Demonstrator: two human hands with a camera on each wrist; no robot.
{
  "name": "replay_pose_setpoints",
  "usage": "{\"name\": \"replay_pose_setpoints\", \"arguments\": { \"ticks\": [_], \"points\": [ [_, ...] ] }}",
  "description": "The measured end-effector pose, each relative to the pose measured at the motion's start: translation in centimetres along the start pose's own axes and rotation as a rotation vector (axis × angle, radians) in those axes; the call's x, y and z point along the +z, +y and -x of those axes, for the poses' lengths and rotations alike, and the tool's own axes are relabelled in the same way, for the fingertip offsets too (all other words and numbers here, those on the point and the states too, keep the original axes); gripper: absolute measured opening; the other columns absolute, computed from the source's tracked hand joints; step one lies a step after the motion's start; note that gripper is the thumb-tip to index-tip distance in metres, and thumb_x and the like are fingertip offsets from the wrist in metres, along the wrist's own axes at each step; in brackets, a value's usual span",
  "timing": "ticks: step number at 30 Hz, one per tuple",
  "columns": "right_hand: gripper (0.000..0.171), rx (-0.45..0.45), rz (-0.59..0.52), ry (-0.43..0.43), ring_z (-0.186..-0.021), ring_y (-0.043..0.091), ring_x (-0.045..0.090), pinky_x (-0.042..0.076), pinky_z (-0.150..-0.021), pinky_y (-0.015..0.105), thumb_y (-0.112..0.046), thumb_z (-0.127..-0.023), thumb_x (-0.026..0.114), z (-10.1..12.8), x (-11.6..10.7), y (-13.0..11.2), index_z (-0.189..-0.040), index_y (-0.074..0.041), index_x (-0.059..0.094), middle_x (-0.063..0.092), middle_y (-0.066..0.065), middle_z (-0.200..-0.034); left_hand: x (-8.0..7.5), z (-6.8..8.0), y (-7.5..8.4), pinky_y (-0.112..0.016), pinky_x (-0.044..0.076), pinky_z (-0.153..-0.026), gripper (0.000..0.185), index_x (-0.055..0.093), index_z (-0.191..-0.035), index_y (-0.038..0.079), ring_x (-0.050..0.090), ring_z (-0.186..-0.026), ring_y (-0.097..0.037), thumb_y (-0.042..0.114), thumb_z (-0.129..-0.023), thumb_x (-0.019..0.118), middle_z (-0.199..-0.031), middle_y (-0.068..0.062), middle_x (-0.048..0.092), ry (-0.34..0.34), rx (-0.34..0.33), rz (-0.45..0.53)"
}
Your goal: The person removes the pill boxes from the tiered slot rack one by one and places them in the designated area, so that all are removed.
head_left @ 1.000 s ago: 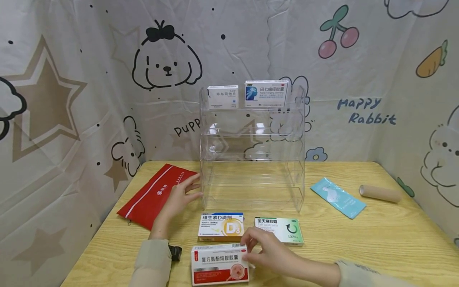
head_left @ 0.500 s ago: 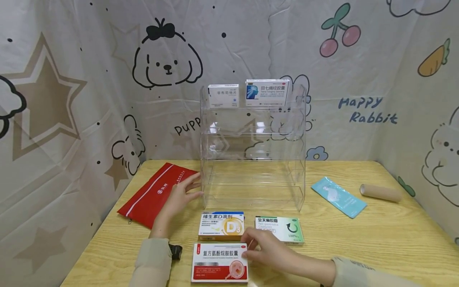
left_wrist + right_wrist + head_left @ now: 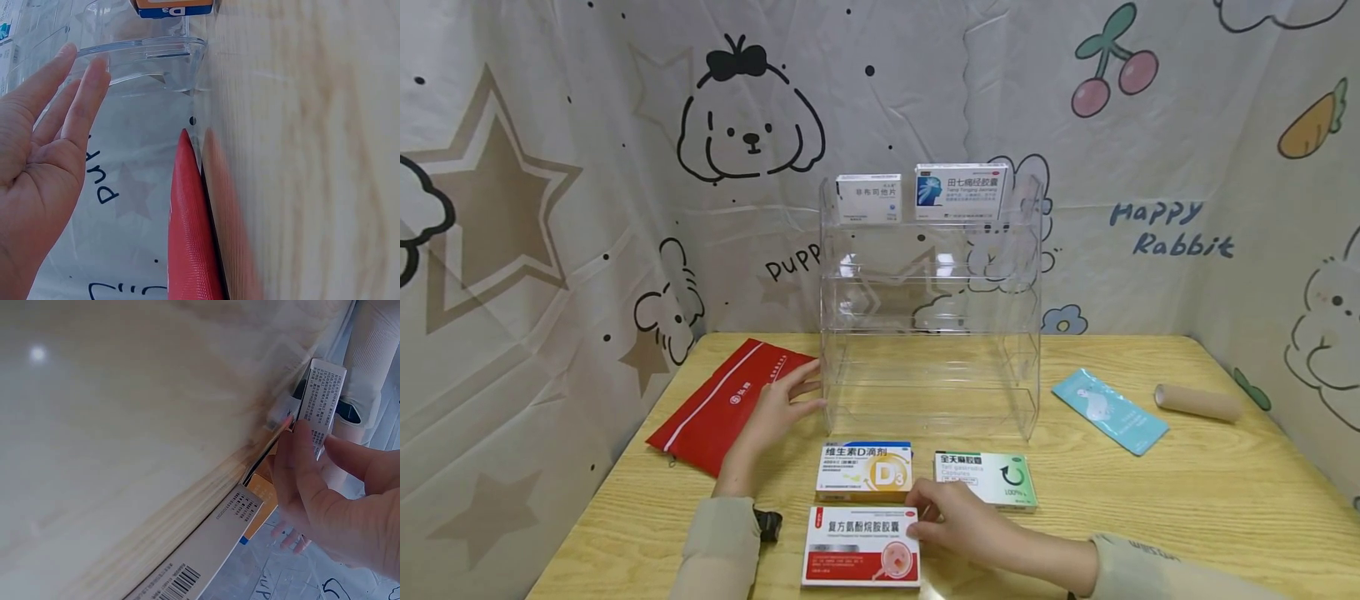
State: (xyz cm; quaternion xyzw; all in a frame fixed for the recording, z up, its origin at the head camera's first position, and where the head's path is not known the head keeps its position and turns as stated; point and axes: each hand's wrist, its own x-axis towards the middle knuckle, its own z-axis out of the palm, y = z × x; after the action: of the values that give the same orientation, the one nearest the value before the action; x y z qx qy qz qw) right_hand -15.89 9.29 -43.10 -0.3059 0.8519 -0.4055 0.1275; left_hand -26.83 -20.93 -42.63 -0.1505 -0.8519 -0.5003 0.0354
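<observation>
My right hand (image 3: 958, 521) pinches the right end of a red-and-white medicine box (image 3: 859, 546), which lies face up on the table near me. In the right wrist view, thumb and fingers of the right hand (image 3: 350, 494) close about the printed end of that medicine box (image 3: 324, 400). Behind it lie a vitamin D medicine box (image 3: 853, 477) and a green-and-white medicine box (image 3: 1013, 482). My left hand (image 3: 775, 412) touches the left side of a clear tiered display rack (image 3: 932, 402), its fingers extended. Two medicine boxes, one small white (image 3: 868, 200) and one blue-and-white (image 3: 962, 192), stand on the top tier.
A red zip pouch (image 3: 730, 408) lies left of the rack, beneath and beside my left forearm. On the right are a light-blue packet (image 3: 1108, 412) and a brown cardboard tube (image 3: 1197, 403). A printed cloth (image 3: 887, 100) hangs behind the wooden table (image 3: 1112, 517).
The red-and-white medicine box has tipped from a slight tilt to lying flat, with my right hand still at its right end. My left hand has stayed on the rack.
</observation>
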Motion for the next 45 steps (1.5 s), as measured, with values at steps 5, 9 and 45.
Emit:
{"name": "replay_pose_setpoints", "arguments": {
  "ticks": [5,9,45],
  "points": [
    [0.013,-0.009,0.01,-0.007,-0.07,-0.003,0.06,0.052,-0.064,0.015,-0.013,-0.087,0.073,0.0,0.1,0.0,-0.093,-0.006,0.064,0.073,0.004,-0.08,0.0,0.0,0.1,-0.043,0.054,-0.099,0.067,0.043,-0.148,0.008,0.058,-0.126,-0.036,0.003,-0.087,0.071,-0.148,-0.019,0.049,-0.002,-0.002,0.002],
    [0.01,-0.022,0.054,-0.015,-0.07,-0.006,0.056,0.051,-0.063,0.014,-0.009,-0.084,0.073,-0.2,0.1,0.0,-0.091,-0.004,0.067,0.07,0.002,-0.08,0.0,0.0,0.2,-0.043,0.053,-0.099,0.067,0.043,-0.148,0.009,0.059,-0.126,-0.036,0.003,-0.087,0.071,-0.148,-0.018,0.049,-0.003,-0.003,0.005],
    [0.007,-0.077,0.063,0.151,-0.076,0.002,0.063,0.057,-0.066,0.015,-0.012,-0.089,0.07,-1.1,-2.7,-0.9,-0.087,-0.007,0.066,0.069,0.002,-0.084,0.0,0.0,-0.3,-0.046,0.052,-0.101,0.067,0.043,-0.148,0.012,0.057,-0.128,-0.035,0.009,-0.087,0.071,-0.149,-0.017,0.048,-0.008,-0.02,-0.001]
  ]
}}
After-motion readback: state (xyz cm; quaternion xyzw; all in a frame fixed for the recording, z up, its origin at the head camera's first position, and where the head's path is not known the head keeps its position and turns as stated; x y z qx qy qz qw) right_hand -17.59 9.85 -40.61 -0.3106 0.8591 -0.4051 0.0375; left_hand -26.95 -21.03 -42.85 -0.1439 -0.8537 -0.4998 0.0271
